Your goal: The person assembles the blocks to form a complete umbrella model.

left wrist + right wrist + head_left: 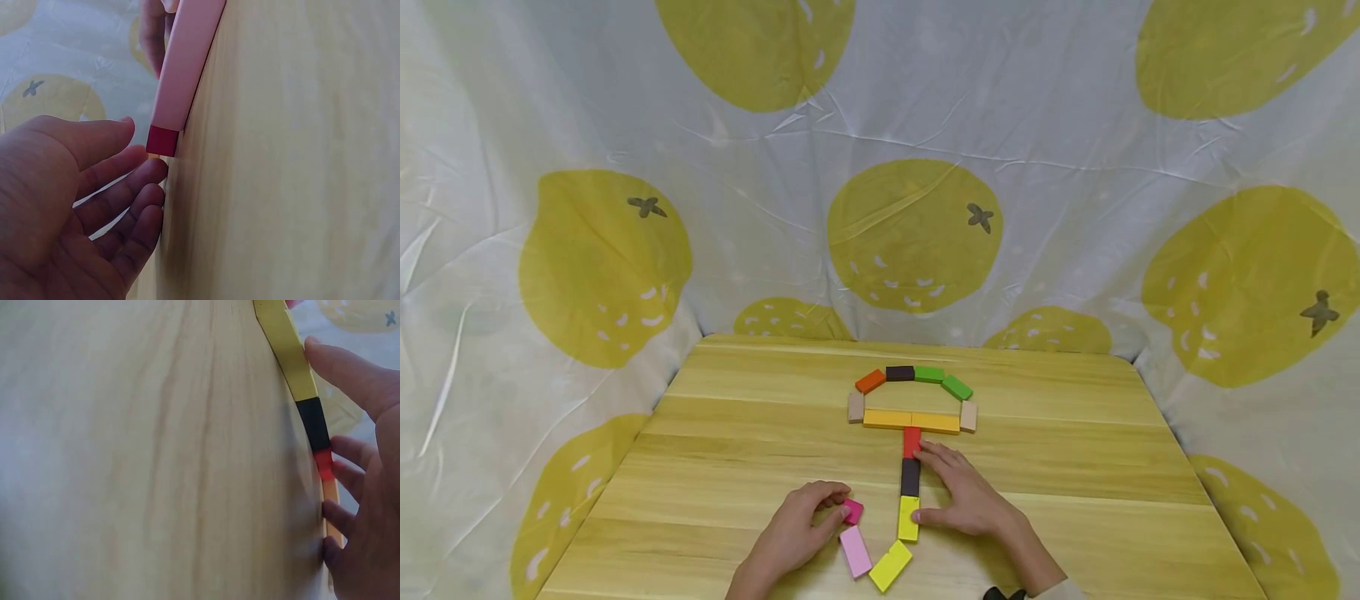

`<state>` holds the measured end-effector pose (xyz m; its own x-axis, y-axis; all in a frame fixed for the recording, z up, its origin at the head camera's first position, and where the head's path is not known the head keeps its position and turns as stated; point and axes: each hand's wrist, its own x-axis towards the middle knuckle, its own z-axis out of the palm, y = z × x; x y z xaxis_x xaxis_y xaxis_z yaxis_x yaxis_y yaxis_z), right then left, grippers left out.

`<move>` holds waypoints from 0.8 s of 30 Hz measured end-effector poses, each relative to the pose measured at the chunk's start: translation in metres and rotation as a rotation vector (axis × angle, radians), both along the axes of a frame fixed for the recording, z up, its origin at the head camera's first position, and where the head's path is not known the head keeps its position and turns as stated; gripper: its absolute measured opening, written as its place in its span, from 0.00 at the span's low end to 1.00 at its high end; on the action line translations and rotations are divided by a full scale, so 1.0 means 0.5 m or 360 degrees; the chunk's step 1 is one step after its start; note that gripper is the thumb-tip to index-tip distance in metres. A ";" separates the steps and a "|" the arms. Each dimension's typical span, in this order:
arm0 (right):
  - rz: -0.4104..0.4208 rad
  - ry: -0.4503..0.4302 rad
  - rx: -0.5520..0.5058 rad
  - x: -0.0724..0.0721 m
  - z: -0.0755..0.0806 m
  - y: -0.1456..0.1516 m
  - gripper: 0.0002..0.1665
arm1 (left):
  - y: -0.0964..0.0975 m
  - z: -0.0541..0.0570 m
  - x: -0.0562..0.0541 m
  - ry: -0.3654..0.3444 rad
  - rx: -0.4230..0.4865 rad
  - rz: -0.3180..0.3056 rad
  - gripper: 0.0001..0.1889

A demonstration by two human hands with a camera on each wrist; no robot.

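Note:
An umbrella-like outline of coloured blocks lies flat on the wooden table. My left hand is beside a small magenta block, fingers loosely bent; in the left wrist view thumb and fingertips stand around the magenta end without a clear grip. Below it lies a pink block, then a slanted yellow block. My right hand rests along the column of a red block, black block and yellow block, its thumb at the yellow one and fingertips at the red.
Two long orange-yellow blocks form a bar above the column. An arch of orange, black and green blocks curves over it, with a plain wood block at each end. Fruit-printed cloth surrounds the table.

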<state>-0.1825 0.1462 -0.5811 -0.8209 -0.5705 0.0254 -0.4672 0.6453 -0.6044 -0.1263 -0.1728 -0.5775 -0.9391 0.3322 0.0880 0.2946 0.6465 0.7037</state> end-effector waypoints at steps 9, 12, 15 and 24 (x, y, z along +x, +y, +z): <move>-0.0031 -0.0015 0.0004 -0.001 -0.002 -0.001 0.54 | -0.002 -0.003 -0.002 -0.0019 0.0016 -0.0001 0.16; -0.0025 0.0001 0.0013 -0.002 -0.001 -0.002 0.54 | -0.002 -0.005 0.000 0.0005 0.0025 -0.0001 0.16; -0.0024 0.0027 0.0014 -0.003 -0.002 -0.002 0.54 | -0.001 -0.007 0.001 0.0039 0.0039 -0.0005 0.16; -0.0024 0.0076 0.0014 -0.002 -0.011 -0.005 0.55 | -0.002 -0.010 0.003 0.0064 0.0059 -0.0012 0.16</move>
<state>-0.1833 0.1437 -0.5864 -0.8274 -0.5585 0.0595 -0.4854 0.6578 -0.5759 -0.1246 -0.1738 -0.5826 -0.9320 0.3353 0.1381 0.3281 0.6177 0.7147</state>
